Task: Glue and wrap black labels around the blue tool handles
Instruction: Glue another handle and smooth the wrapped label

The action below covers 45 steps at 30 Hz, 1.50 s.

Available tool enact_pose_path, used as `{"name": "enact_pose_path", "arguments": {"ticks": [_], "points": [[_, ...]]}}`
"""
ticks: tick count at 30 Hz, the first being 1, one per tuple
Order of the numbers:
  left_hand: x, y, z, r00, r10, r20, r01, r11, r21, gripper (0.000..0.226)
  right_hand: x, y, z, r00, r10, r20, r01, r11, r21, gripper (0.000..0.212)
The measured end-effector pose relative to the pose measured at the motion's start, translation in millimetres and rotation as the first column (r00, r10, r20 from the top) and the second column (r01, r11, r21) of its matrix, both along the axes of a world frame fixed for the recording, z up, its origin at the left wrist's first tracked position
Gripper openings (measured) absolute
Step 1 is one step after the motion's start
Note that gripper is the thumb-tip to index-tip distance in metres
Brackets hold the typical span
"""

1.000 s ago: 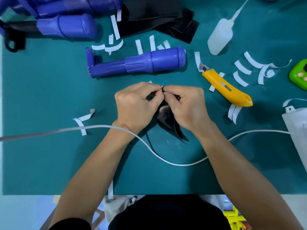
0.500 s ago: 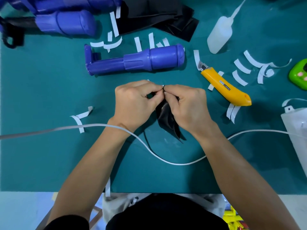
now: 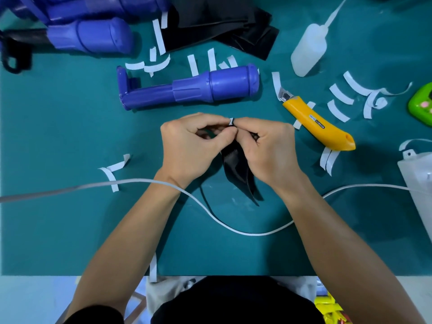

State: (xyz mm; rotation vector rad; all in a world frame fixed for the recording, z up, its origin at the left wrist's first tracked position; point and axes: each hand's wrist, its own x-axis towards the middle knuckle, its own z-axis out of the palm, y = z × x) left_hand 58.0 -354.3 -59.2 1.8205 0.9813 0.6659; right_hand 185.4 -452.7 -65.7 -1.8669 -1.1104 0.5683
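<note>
Both grips meet at the middle of the surface [image 3: 58, 118]: my left grip [image 3: 189, 148] and right grip [image 3: 268, 153] pinch the top edge of one black label [image 3: 236, 169], fingertips pressed together around a small white tab [image 3: 231, 121], while the rest of the label hangs toward me. I judge I am only picking the backing loose. The nearest blue tool handle [image 3: 187, 90] lies bare just beyond the hands, and the glue bottle [image 3: 308, 50] is well off to the right. More handles [image 3: 91, 36] pile up far left beside a stack of black labels [image 3: 224, 22]; I cannot tell whether any is wrapped. Scattered white strips [image 3: 341, 94] suggest several backings are off already. For this label, gluing and wrapping remain.
</note>
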Motion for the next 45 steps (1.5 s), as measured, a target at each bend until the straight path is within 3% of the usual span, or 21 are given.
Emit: {"name": "enact_pose_path", "arguments": {"ticks": [6, 11, 14, 16, 19, 26, 31, 35, 41, 45], "points": [[-3, 7, -1, 0.996, -0.015, 0.086, 0.031, 0.980, -0.195, 0.023, -4, -1, 3, 0.988, -0.013, 0.154, 0.004, 0.998, 0.057, 0.027], [-5, 4, -4, 0.997, 0.010, 0.071, 0.000, 0.992, -0.128, 0.023, -5, -2, 6, 0.985, -0.011, 0.170, -0.001, 0.998, 0.070, 0.021], [-6, 0, -5, 0.999, -0.010, 0.044, 0.001, 0.979, 0.206, 0.012, -6, -2, 6, 0.989, -0.003, 0.150, -0.006, 0.998, 0.063, 0.019], [-7, -1, -7, 0.998, -0.064, 0.024, 0.045, 0.879, 0.475, 0.002, -6, -3, 6, 0.987, 0.007, 0.159, -0.014, 0.999, 0.043, 0.022], [-9, 0, -12, 0.999, -0.047, -0.013, 0.044, 0.767, 0.641, 0.004, -7, -3, 7, 0.984, 0.050, 0.171, -0.056, 0.998, 0.032, 0.027], [-9, 3, -14, 0.999, -0.027, -0.029, 0.038, 0.800, 0.598, 0.010, -7, -2, 7, 0.985, 0.063, 0.163, -0.070, 0.997, 0.034, 0.022], [-5, 0, -8, 0.998, 0.025, -0.061, -0.001, 0.930, 0.366, 0.011, -7, -2, 3, 0.995, 0.043, 0.094, -0.046, 0.999, 0.024, 0.019], [-6, 2, -5, 0.998, -0.006, -0.064, 0.020, 0.974, 0.228, 0.011, -3, -2, 2, 0.996, 0.033, 0.084, -0.034, 0.999, 0.014, 0.019], [-10, 4, -4, 0.994, -0.104, -0.041, 0.112, 0.897, 0.428, 0.002, -4, -2, 6, 0.985, 0.058, 0.163, -0.062, 0.998, 0.024, 0.020], [-11, 8, -7, 0.996, -0.085, -0.033, 0.090, 0.856, 0.509, 0.007, -5, -2, 7, 0.965, 0.080, 0.252, -0.093, 0.995, 0.042, 0.022]]}}
